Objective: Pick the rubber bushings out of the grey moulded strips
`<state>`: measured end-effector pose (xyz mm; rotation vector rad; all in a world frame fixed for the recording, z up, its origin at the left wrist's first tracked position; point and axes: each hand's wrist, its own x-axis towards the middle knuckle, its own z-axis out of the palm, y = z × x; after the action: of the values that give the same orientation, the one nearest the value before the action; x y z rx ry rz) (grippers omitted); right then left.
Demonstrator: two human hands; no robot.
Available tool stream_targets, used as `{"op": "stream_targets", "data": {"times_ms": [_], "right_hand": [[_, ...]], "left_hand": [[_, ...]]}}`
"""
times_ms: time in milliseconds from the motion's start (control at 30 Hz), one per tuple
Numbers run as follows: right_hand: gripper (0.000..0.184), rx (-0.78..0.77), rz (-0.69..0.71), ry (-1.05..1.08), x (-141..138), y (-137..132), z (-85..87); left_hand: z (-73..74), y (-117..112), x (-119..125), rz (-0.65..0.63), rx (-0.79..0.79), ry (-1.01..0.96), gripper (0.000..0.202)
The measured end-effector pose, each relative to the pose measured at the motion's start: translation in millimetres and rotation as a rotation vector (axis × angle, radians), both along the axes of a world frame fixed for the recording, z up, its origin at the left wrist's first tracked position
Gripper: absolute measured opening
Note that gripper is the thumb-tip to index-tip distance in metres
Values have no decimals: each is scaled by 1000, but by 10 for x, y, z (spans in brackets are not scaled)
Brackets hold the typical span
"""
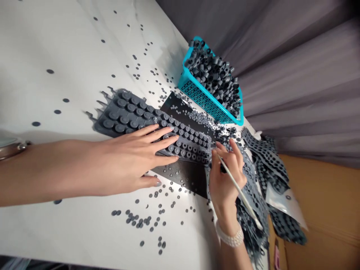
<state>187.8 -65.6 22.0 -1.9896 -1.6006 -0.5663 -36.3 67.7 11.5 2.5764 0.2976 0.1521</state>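
Note:
My left hand (pixel 132 161) lies flat with its fingers spread on a grey rubber sheet of raised round buttons (pixel 123 114), which rests partly on a black flat plate (pixel 180 180). My right hand (pixel 226 176) grips a thin white stick (pixel 242 195), its tip at the sheet's far end. Small dark grey discs (pixel 137 221) lie scattered around both hands. A turquoise plastic basket (pixel 197 93) heaped with grey rubber rings stands beyond the sheet. The hands hide part of the sheet and plate.
Everything lies on a white table (pixel 70 48). Punched grey rubber sheets (pixel 267 161) hang in a heap over its far edge, with an orange-brown surface (pixel 323 195) below. A grey curtain (pixel 295 56) fills the upper right.

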Motion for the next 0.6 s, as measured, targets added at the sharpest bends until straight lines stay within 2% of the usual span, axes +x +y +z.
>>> {"op": "stream_targets", "data": {"times_ms": [167,300,600], "right_hand": [[17,-105,195,54,-215,-129,-11],[19,-89,345,-26,-295,-126,-108],[13,-87,396,-160,-280,-56,-115]], "left_hand": [[-20,-56,12,42,31,-2,60],[-61,-97,16,65,92,-42,58],[-87,-105,17,74,143,-108,56]]}}
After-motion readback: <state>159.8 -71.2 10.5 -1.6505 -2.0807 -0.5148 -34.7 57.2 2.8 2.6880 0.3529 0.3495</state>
